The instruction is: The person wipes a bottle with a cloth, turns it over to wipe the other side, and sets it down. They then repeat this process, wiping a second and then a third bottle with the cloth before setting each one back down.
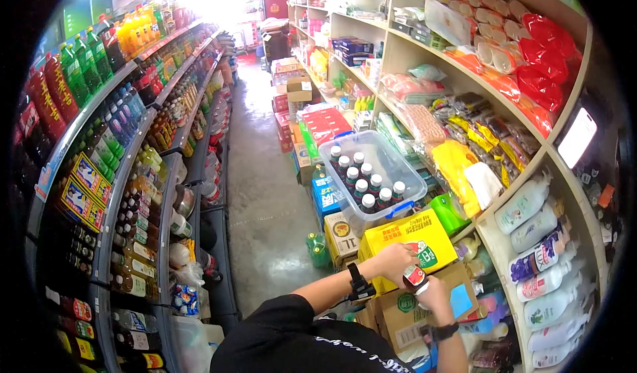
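Observation:
Over the cardboard boxes at the lower middle, a small dark bottle with a red and white label (415,277) lies tilted between my two hands. My left hand (393,261) is closed about its upper left side. At its lower end my right hand (435,296) is closed too, with a bit of white showing by the fingers. Just behind, a yellow carton (410,235) stands beside an opened brown cardboard box (406,313). Beyond that, a clear plastic tub (406,154) holds several dark bottles with white caps (360,186) along its left side.
On the right, a tall shelf (561,134) carries packaged goods and pump bottles (531,244). A drinks shelf (123,147) lines the left, across a grey floor aisle (255,194). Green bottles (318,250) stand on the floor by a 1L carton (341,235).

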### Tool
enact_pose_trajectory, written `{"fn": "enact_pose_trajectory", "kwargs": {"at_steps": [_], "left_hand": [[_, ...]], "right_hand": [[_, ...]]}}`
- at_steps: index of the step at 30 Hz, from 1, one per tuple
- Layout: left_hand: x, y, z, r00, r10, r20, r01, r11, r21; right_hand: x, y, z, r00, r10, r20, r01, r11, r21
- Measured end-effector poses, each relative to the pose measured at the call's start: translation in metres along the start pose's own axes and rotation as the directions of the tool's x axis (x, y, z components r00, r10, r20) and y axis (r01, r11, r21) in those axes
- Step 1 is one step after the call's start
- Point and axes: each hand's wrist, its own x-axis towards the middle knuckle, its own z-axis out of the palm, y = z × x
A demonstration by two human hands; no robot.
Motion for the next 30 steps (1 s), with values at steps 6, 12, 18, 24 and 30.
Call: {"fn": "enact_pose_trajectory", "kwargs": {"at_steps": [6,12,18,24,30], "left_hand": [[0.009,-0.003,-0.013,0.987,0.123,0.099,-0.120,0.992,-0.031],[0.023,-0.018,-0.024,0.942,0.334,-0.040,-0.337,0.936,-0.098],[-0.009,-0.031,-0.017,0.983,-0.132,-0.130,0.118,0.987,-0.111],[-0.004,0.021,-0.010,0.880,-0.474,-0.022,0.466,0.873,-0.145],[0.003,0.040,0.017,0.854,-0.518,0.044,0.517,0.855,0.035]], "right_hand": [[-0.024,-0.007,0.032,0.963,0.044,-0.264,-0.079,0.989,-0.124],[-0.028,-0.012,-0.002,0.997,-0.025,0.075,0.018,0.995,0.099],[-0.047,-0.020,0.024,0.973,-0.114,0.202,-0.015,0.838,0.546],[-0.053,-0.053,-0.006,0.966,-0.195,0.171,0.110,0.905,0.411],[-0.047,-0.018,-0.026,0.946,-0.159,0.284,0.072,0.953,0.295]]}}
